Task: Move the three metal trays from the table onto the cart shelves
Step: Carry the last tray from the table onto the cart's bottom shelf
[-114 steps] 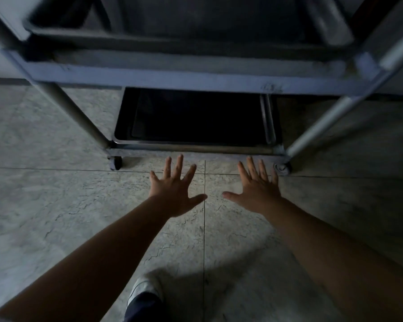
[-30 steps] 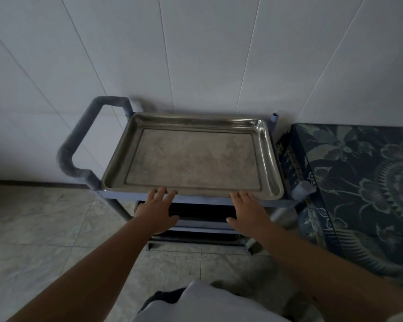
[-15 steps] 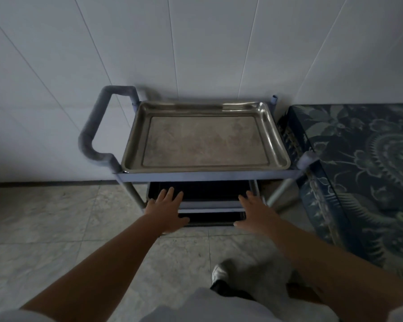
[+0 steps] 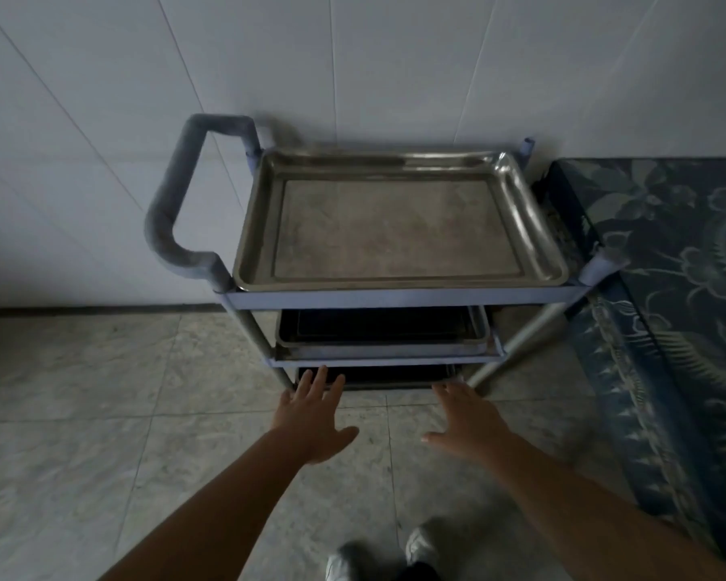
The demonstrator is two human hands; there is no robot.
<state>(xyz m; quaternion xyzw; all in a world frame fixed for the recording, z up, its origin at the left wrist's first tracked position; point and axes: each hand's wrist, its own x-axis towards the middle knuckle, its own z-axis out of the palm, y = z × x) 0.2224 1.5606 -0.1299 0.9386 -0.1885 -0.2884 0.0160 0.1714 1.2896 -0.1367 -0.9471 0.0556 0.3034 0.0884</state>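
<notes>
A grey three-shelf cart (image 4: 399,296) stands against the white wall. A metal tray (image 4: 533,228) lies on its top shelf. A second tray (image 4: 378,350) sits on the middle shelf, and a dark third tray (image 4: 395,376) shows on the bottom shelf, mostly hidden. My left hand (image 4: 313,417) and my right hand (image 4: 470,421) hover in front of the cart, palms down, fingers spread, holding nothing and touching nothing.
The cart's padded handle (image 4: 177,203) sticks out on the left. A table under a blue patterned cloth (image 4: 667,287) stands close on the right. Tiled floor (image 4: 80,413) spreads in front; my shoes (image 4: 395,555) show at the bottom.
I have stood up from the bottom shelf and stepped back. My empty hands have drawn away from the cart, and all three shelves with trays have come into view.
</notes>
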